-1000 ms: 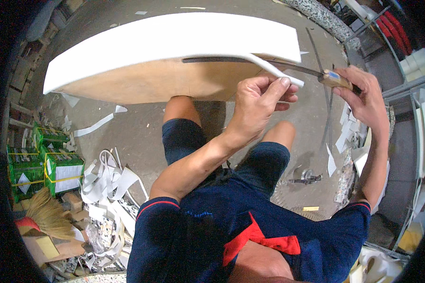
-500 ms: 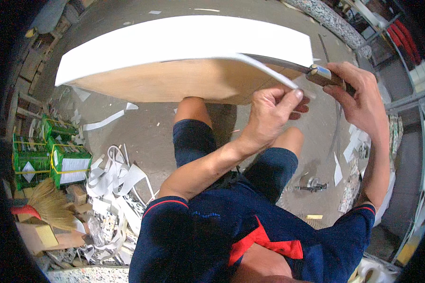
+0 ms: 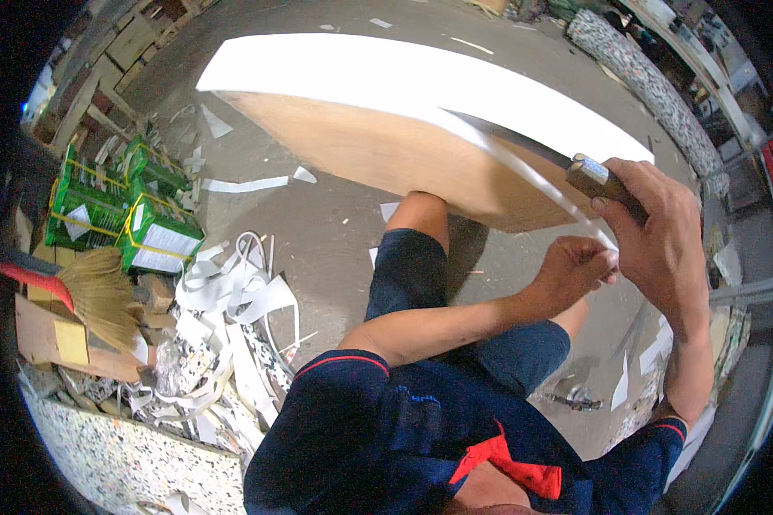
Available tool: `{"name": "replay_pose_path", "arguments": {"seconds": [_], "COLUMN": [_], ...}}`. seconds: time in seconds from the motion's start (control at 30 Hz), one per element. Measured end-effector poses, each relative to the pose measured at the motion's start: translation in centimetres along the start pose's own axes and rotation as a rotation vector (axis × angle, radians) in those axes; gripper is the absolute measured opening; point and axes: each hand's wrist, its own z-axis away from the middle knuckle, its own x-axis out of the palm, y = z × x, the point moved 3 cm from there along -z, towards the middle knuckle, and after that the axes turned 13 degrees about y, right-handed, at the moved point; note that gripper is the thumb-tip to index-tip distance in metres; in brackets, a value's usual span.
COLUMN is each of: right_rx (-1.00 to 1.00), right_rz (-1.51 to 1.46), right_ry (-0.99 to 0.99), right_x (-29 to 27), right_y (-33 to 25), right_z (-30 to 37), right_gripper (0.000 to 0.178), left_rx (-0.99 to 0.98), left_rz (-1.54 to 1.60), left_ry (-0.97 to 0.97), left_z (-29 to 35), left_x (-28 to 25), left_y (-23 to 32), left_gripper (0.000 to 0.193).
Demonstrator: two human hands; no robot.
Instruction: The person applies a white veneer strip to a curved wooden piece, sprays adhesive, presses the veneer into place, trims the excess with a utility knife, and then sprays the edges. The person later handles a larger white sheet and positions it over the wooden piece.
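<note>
A large curved board, plywood underneath with a white foam layer on top, rests across my knees. My right hand grips the brown handle of a knife whose blade lies along the board's near edge. A thin white foam strip peels off that edge. My left hand pinches the strip's free end just below the board, close under the right hand.
Green boxes stand on the concrete floor at the left, with a straw broom and a heap of white foam offcuts. A speckled foam roll lies at the far right. More scraps lie by my right leg.
The board has swung toward the right of the picture. Both hands have come lower and closer together, and the peeled strip has grown longer.
</note>
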Motion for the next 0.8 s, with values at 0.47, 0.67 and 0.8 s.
{"name": "replay_pose_path", "arguments": {"seconds": [0.47, 0.67, 0.8], "right_rx": [-0.099, -0.115, -0.107], "right_rz": [-0.022, -0.023, -0.01], "right_ry": [0.044, 0.045, 0.023], "right_x": [4.9, 6.4, 7.5], "right_y": [-7.2, -9.6, -11.3], "right_z": [-5.0, -6.7, -7.7], "right_gripper": [0.019, 0.022, 0.019], "left_rx": [0.192, 0.161, 0.041], "left_rz": [-0.144, -0.058, -0.062], "left_ry": [0.114, 0.15, 0.106], "left_z": [0.5, 0.8, 0.8], "left_x": [-0.3, 0.2, 0.5], "left_y": [-2.3, -3.4, -4.8], "left_gripper": [0.021, 0.022, 0.023]}}
